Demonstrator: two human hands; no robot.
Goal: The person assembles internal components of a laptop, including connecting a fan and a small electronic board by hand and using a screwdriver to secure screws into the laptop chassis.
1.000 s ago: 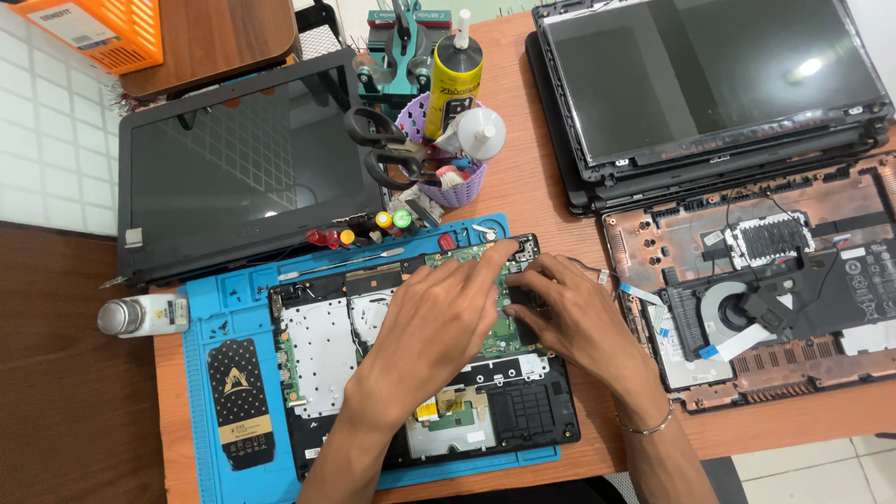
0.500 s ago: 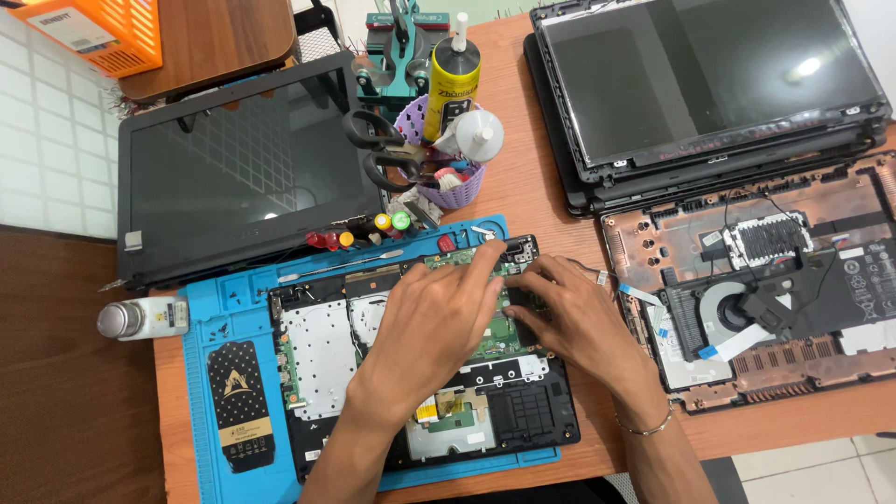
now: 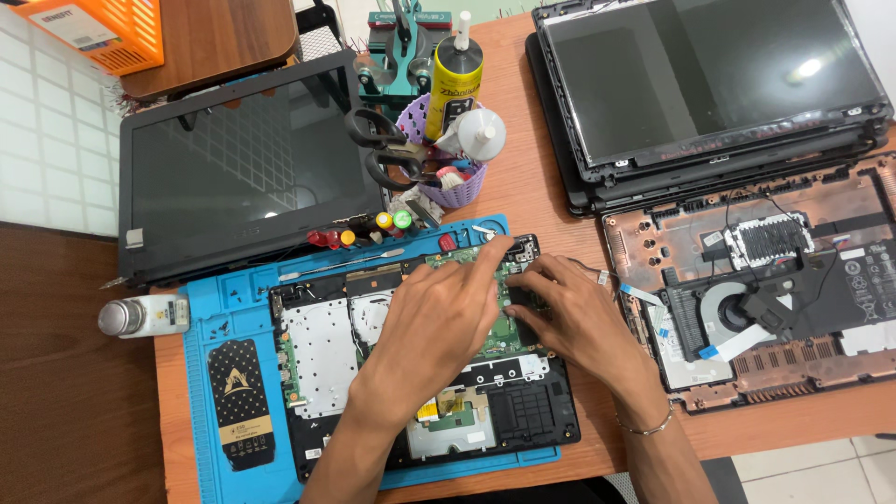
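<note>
The opened black laptop base with exposed green circuit board (image 3: 411, 373) lay on a blue rubber repair mat (image 3: 210, 327) upon the wooden worktop (image 3: 541, 187). The left hand (image 3: 439, 322) rested palm-down on the board, fingers loosely extended, gripping nothing visible. The right hand (image 3: 574, 317) pressed bent fingers beside it; whether it held anything could not be told. A second copper-coloured laptop chassis with fan (image 3: 775, 280) lay to the right.
</note>
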